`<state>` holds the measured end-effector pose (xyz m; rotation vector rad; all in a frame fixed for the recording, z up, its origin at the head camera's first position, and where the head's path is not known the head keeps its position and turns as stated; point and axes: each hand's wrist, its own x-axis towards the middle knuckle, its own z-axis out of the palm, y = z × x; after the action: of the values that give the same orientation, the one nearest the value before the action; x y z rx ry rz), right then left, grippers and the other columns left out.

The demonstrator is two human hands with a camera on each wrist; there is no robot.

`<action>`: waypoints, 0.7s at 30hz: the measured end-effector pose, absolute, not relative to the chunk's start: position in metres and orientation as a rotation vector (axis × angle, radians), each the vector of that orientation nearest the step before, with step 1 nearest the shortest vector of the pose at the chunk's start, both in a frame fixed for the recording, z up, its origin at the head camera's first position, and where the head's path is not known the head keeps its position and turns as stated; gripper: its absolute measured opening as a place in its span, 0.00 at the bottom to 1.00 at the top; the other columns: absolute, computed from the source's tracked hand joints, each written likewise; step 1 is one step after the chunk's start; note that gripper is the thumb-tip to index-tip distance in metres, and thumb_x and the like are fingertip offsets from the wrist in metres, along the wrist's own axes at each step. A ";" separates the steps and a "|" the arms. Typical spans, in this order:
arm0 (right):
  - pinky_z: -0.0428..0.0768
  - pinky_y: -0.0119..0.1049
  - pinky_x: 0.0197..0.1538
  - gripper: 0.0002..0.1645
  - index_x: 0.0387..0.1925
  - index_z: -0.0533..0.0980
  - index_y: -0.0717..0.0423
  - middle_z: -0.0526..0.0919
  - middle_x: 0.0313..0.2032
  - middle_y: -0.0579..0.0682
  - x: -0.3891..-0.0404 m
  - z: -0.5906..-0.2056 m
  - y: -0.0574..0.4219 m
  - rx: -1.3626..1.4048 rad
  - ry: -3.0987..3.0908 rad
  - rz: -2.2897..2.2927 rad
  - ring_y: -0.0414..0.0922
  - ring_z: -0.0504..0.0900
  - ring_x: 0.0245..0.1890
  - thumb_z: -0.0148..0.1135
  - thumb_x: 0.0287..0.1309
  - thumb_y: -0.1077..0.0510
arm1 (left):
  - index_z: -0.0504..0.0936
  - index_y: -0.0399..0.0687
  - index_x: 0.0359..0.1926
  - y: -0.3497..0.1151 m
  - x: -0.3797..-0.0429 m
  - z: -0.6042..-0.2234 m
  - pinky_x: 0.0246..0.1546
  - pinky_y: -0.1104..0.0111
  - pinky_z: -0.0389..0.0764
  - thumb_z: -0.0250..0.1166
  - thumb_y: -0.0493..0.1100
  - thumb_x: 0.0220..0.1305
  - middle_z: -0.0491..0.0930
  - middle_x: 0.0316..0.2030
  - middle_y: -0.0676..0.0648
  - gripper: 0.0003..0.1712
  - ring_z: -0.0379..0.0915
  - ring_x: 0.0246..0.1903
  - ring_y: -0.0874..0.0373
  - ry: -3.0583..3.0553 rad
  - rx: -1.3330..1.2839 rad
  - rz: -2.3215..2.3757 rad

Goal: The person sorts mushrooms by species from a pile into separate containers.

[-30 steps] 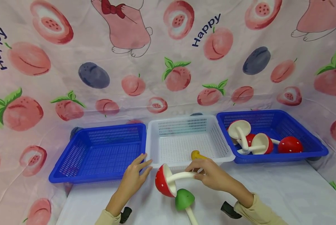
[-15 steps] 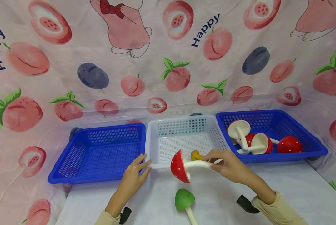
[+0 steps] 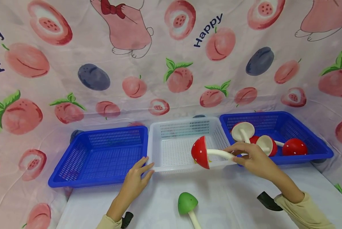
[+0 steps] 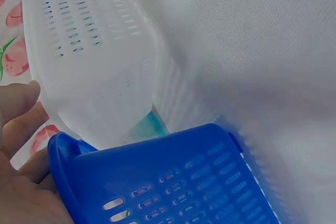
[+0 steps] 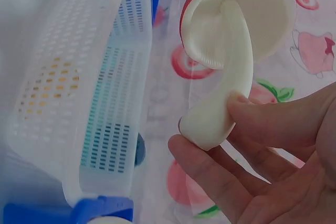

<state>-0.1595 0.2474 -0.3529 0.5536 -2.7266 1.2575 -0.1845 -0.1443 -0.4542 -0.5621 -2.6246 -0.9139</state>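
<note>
My right hand [image 3: 251, 159] pinches the white stem of a toy mushroom with a red, white-dotted cap [image 3: 200, 152], held above the white basket's front right part. In the right wrist view, thumb and fingers close round the lower end of the mushroom stem [image 5: 239, 51]. My left hand [image 3: 136, 178] rests its fingertips at the rims where the left blue basket [image 3: 99, 183] and the white basket [image 3: 185, 140] meet, its fingers spread and fairly straight. A green-capped toy mushroom [image 3: 188, 203] lies on the table nearer to me. The yellow thing in the white basket is mostly hidden behind the red cap.
On the right stands another blue basket [image 3: 302, 124] with several red-capped mushrooms [image 3: 295, 147]. The three baskets stand side by side on a white-covered table [image 3: 225, 203]. Behind them hangs a peach-print cloth [image 3: 159, 73].
My right hand has carried the red-capped mushroom right and upward, away from the green one and over the white basket's front edge. My left hand has stayed in place.
</note>
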 end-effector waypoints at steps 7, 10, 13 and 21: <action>0.83 0.47 0.38 0.20 0.48 0.80 0.59 0.79 0.47 0.60 -0.162 -0.344 0.268 0.485 -2.715 1.241 0.56 0.82 0.42 0.64 0.52 0.72 | 0.84 0.42 0.49 -0.143 -0.185 -0.455 0.53 0.44 0.70 0.68 0.41 0.59 0.71 0.59 0.36 0.17 0.64 0.62 0.40 -2.600 -0.566 -0.910; 0.84 0.42 0.34 0.20 0.50 0.79 0.61 0.79 0.47 0.62 -0.163 -0.340 0.275 0.402 -2.723 1.214 0.59 0.82 0.42 0.63 0.53 0.71 | 0.84 0.42 0.49 -0.143 -0.185 -0.455 0.53 0.43 0.70 0.68 0.42 0.59 0.72 0.59 0.36 0.16 0.64 0.62 0.40 -2.603 -0.559 -0.905; 0.84 0.47 0.35 0.20 0.51 0.77 0.63 0.77 0.48 0.66 -0.162 -0.337 0.283 0.335 -2.722 1.200 0.65 0.80 0.44 0.63 0.55 0.70 | 0.84 0.42 0.48 -0.143 -0.185 -0.455 0.53 0.43 0.70 0.67 0.42 0.59 0.72 0.59 0.36 0.16 0.64 0.61 0.40 -2.604 -0.557 -0.905; 0.82 0.40 0.29 0.20 0.54 0.75 0.65 0.78 0.47 0.69 -0.167 -0.337 0.311 0.159 -2.725 1.135 0.62 0.81 0.40 0.60 0.60 0.65 | 0.84 0.41 0.48 -0.142 -0.185 -0.456 0.53 0.45 0.70 0.68 0.41 0.59 0.72 0.59 0.36 0.16 0.64 0.61 0.40 -2.599 -0.546 -0.905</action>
<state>-0.1671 0.3109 -0.3369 0.1589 -2.7249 1.1355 -0.1847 -0.1417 -0.4556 -0.5461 -2.5989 -0.9048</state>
